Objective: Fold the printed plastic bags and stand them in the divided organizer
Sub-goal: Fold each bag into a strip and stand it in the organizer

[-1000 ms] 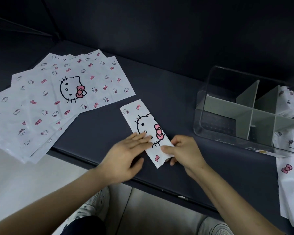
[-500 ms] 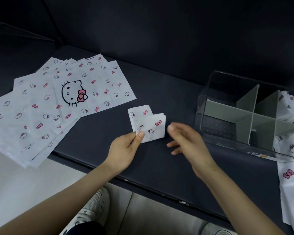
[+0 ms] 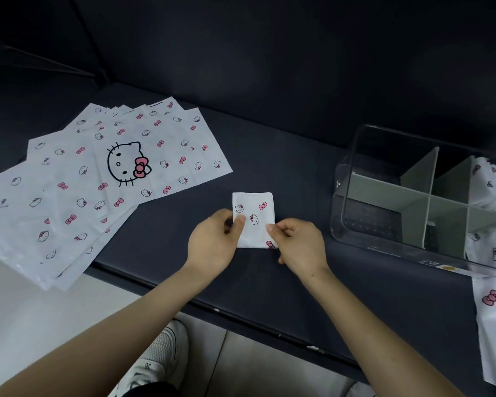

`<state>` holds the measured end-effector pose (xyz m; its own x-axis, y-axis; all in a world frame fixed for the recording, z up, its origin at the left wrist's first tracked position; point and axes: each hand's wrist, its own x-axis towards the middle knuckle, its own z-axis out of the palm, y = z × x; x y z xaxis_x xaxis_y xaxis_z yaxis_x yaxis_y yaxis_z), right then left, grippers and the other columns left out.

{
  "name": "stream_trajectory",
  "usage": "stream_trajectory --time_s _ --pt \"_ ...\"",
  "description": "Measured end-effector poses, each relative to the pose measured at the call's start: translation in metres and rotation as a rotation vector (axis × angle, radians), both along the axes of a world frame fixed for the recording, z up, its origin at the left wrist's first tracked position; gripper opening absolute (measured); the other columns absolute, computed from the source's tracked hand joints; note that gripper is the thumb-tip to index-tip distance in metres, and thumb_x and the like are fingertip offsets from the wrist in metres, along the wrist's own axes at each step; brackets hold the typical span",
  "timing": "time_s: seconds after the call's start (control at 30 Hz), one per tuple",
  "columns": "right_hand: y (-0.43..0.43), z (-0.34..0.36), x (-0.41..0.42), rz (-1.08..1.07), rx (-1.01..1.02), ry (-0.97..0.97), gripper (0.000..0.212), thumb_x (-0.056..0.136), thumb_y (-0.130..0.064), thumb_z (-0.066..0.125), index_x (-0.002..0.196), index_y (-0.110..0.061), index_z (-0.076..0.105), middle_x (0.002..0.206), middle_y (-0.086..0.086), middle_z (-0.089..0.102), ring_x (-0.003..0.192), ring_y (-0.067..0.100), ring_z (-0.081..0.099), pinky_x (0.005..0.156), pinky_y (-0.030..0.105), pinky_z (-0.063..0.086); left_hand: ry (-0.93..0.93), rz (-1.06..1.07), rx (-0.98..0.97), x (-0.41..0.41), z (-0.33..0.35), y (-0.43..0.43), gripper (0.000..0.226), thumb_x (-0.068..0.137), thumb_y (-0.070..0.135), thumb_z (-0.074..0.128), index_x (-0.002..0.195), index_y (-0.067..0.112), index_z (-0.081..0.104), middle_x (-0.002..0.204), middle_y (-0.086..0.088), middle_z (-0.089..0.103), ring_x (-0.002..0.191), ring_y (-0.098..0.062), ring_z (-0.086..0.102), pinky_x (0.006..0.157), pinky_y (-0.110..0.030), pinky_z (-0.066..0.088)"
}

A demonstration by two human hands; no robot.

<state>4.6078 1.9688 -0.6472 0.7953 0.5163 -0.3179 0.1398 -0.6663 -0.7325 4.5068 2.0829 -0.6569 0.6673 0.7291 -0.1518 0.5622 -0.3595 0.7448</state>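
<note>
Head view — bag: a folded bag [image 3: 254,219], a small white rectangle printed with cat faces and pink bows, lies on the dark table [image 3: 269,156] in front of the person, between stack and organizer.
Left hand [image 3: 212,245]: pinches the bag's left edge, thumb on top.
Right hand [image 3: 298,245]: pinches the bag's right edge near the lower corner, fingers curled.
Stack [image 3: 78,202]: flat bags fanned out at left, the top one bearing a large cat face, their near edges overhanging the table.
Organizer [image 3: 370,224]: a clear box with grey dividers [image 3: 418,173], at right, apart from both hands.
Loose bags [image 3: 493,308]: more printed bags beside the box's right end — whether any stand inside a compartment is unclear at the distorted edge.
Below: a white shoe [image 3: 161,353] on the pale floor.
</note>
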Motion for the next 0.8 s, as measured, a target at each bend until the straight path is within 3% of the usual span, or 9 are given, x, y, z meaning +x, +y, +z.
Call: stream_trajectory --time_s 0.2,0.3,0.4,0.47,0.53,0.57,0.67,0.8 --pt "0.003 -0.006 0.0 -0.05 0.0 -0.04 0.023 0.091 -0.029 0.059 0.073 -0.015 0.063 0.063 0.0 0.066 0.059 0.024 0.062 0.064 0.044 0.057 -0.003 0.086 0.017 0.01 0.0 0.006 0.015 0.092 0.029 0.06 0.095 0.015 0.057 0.077 0.007 0.062 0.074 -0.014 0.061 0.063 -0.028 0.047" --pt "0.005 -0.005 0.0 -0.041 -0.034 -0.053 0.024 0.092 -0.031 0.058 0.07 -0.02 0.059 0.063 -0.002 0.065 0.057 0.022 0.06 0.063 0.038 0.056 0.05 0.083 0.093 0.011 0.002 0.004 0.012 0.092 0.027 0.059 0.095 0.016 0.055 0.072 0.008 0.059 0.068 -0.013 0.058 0.057 -0.026 0.043" --pt "0.006 -0.004 0.001 -0.021 -0.07 -0.08 0.025 0.092 -0.031 0.057 0.068 -0.024 0.056 0.058 -0.006 0.06 0.055 0.018 0.056 0.057 0.028 0.047 0.054 -0.017 0.52 0.007 -0.004 0.006 0.014 0.087 0.022 0.06 0.096 0.012 0.061 0.082 -0.003 0.062 0.066 -0.025 0.06 0.06 -0.031 0.041" --pt "0.008 -0.003 0.002 -0.01 -0.083 -0.074 0.026 0.092 -0.031 0.057 0.066 -0.024 0.055 0.057 -0.006 0.058 0.055 0.018 0.054 0.054 0.026 0.041 -0.028 -0.18 0.729 0.006 -0.011 0.012 0.029 0.086 0.024 0.051 0.103 0.007 0.066 0.102 -0.012 0.066 0.084 -0.033 0.064 0.078 -0.042 0.046" --pt "0.008 -0.002 0.004 0.004 -0.087 -0.062 0.026 0.092 -0.032 0.057 0.068 -0.022 0.058 0.06 -0.004 0.06 0.056 0.019 0.055 0.055 0.026 0.041 -0.024 -0.451 0.789 0.007 -0.017 0.019 0.042 0.092 0.027 0.04 0.118 0.005 0.065 0.127 -0.014 0.061 0.116 -0.035 0.058 0.105 -0.046 0.034" --pt "0.008 -0.002 0.005 0.012 -0.087 -0.06 0.025 0.092 -0.032 0.058 0.07 -0.021 0.06 0.062 -0.004 0.061 0.057 0.018 0.055 0.055 0.026 0.041 0.026 -0.556 0.794 0.008 -0.019 0.022 0.046 0.096 0.029 0.035 0.125 0.005 0.061 0.135 -0.014 0.056 0.125 -0.034 0.051 0.11 -0.045 0.025" --pt "0.007 0.001 0.007 0.039 -0.106 -0.063 0.021 0.091 -0.032 0.058 0.073 -0.022 0.061 0.064 -0.006 0.061 0.062 0.017 0.056 0.053 0.025 0.039 0.203 -0.644 0.748 0.004 -0.028 0.025 0.055 0.1 0.035 0.022 0.141 0.007 0.045 0.147 -0.013 0.042 0.137 -0.033 0.038 0.113 -0.044 0.012" --pt "0.007 0.003 0.008 0.071 -0.163 -0.119 0.019 0.089 -0.038 0.06 0.079 -0.024 0.067 0.068 -0.009 0.063 0.071 0.014 0.06 0.053 0.023 0.037 0.287 -0.536 0.715 -0.006 -0.034 0.011 0.06 0.102 0.039 0.011 0.143 0.008 0.042 0.149 -0.014 0.04 0.138 -0.032 0.036 0.111 -0.05 0.013"
